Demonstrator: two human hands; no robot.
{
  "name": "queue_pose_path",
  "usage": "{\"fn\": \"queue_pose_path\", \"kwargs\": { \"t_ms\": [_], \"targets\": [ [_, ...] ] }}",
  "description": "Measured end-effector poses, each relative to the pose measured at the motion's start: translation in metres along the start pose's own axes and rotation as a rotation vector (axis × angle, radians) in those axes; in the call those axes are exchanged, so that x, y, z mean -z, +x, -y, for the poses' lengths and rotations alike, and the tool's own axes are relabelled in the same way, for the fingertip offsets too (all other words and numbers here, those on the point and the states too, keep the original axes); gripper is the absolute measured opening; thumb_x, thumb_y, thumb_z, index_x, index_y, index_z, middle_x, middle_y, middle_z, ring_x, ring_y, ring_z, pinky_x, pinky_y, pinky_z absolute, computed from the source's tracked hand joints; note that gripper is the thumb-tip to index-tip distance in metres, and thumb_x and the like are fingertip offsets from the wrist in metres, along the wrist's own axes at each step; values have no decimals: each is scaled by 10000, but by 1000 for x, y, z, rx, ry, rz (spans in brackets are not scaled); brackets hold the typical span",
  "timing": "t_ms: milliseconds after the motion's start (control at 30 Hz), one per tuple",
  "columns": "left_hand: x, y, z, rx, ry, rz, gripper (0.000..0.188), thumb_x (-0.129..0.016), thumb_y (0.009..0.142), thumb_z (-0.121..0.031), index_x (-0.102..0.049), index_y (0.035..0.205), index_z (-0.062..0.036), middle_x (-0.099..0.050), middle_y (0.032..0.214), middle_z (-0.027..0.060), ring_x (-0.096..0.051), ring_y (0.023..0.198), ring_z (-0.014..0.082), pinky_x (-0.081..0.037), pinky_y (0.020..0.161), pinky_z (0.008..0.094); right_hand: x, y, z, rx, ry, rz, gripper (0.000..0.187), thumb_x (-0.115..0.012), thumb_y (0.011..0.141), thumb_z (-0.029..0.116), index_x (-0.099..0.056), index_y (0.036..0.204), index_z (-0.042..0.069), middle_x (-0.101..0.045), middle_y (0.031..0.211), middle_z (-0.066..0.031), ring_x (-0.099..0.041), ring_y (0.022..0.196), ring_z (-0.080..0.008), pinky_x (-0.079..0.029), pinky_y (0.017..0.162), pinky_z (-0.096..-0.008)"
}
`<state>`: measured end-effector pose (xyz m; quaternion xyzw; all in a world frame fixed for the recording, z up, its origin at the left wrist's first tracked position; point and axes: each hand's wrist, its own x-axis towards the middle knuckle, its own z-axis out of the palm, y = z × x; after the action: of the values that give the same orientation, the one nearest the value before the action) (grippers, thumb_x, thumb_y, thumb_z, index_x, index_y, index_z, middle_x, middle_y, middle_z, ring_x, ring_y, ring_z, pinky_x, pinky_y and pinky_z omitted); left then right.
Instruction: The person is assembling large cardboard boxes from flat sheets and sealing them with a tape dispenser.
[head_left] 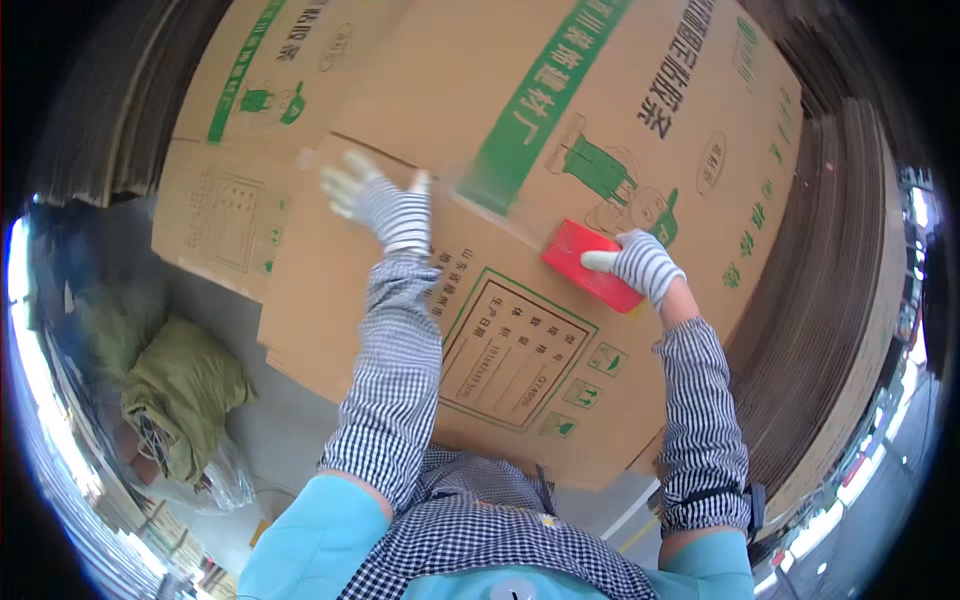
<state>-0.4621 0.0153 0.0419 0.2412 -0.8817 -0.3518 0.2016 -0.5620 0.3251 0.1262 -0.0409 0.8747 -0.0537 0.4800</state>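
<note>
Clasping, thumb on top, the right hand is holding the red block at the cardboard's right. The left hand is holding nothing, fingers spread; uneven pressure could be shifting the cardboard.

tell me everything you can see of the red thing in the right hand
The red block looks like hard plastic, flat-faced and roughly rectangular. The gloved right hand grips its right side, thumb across the visible face. In the picture it slants down rightward over printed cardboard; whether they touch is unclear.
</note>
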Motion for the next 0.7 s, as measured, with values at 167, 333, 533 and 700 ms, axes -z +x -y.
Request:
{"fn": "queue_pose_path", "kwargs": {
  "t_ms": [167,333,533,700],
  "targets": [
    [-34,-10,1,734,-1110,125,417,-545,1002,-281,-514,1286,23,-557,1321,229,-561,1214,350,-513,993,442,-4,5,0,196,-70,-132,732,-722,751,631,-689,1046,-38,-711,945,-192,-692,886,-300,-531,810,-396],
    [-52,-18,2,1074,-1380,87,451,-432,1049,-261,-434,1347,77,-542,1341,235,-582,1193,356,-547,993,430,-2,-51,-74,243,412,90,558,-740,821,471,-670,1133,14,-706,954,-103,-672,893,-194,-532,799,-360],
    [-53,-20,-21,1102,-1356,111,456,-397,1056,-238,-410,1364,98,-538,1339,257,-585,1191,357,-554,979,415,-11,-73,-214,-347,-41,65,587,-781,755,454,-703,1105,-11,-729,942,-127,-696,852,-237,-538,766,-383],
    [-59,-2,-1,949,-1153,-92,356,-437,1036,-193,-494,1280,60,-647,1132,238,-675,978,323,-604,819,373,-26,-37,-93,-406,-662,179,539,-788,727,442,-733,1066,26,-727,1069,-142,-701,978,-310,-547,809,-434]
  ]
}}
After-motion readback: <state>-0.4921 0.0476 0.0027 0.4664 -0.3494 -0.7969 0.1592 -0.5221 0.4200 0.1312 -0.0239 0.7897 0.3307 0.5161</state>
